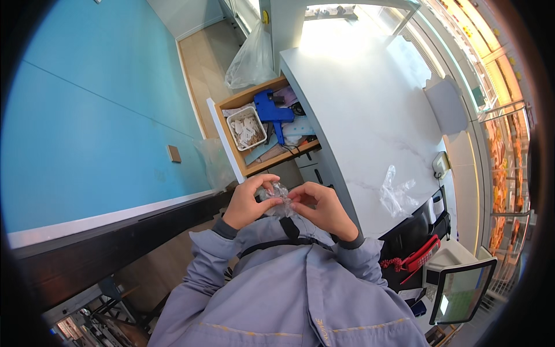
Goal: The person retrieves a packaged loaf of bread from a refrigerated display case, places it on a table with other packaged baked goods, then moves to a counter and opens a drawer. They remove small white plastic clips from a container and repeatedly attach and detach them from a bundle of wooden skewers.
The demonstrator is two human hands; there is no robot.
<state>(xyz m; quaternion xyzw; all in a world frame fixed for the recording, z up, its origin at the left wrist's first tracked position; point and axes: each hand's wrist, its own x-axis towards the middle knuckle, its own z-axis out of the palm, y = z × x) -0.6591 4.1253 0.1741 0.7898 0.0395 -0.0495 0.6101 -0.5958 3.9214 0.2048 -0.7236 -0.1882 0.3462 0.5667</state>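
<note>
Close in front of my waist, my left hand [248,203] and my right hand [323,207] pinch a crumpled piece of clear thin plastic [279,189] between them. It may be a disposable glove or a small bag; its shape is too bunched to tell. Thumbs and fingertips of both hands meet on it. A clear disposable plastic glove [395,194] lies on the white marble-patterned counter [347,117], right of my right hand. Beyond my hands a wooden drawer [249,170] stands pulled out.
The drawer holds a blue price-label gun [271,108] and a white plastic basket [230,141] of small tags. A plastic bag [253,60] hangs past it. On the right are a red corded phone [422,253] and a monitor [464,290]. A blue wall panel [99,108] stands left.
</note>
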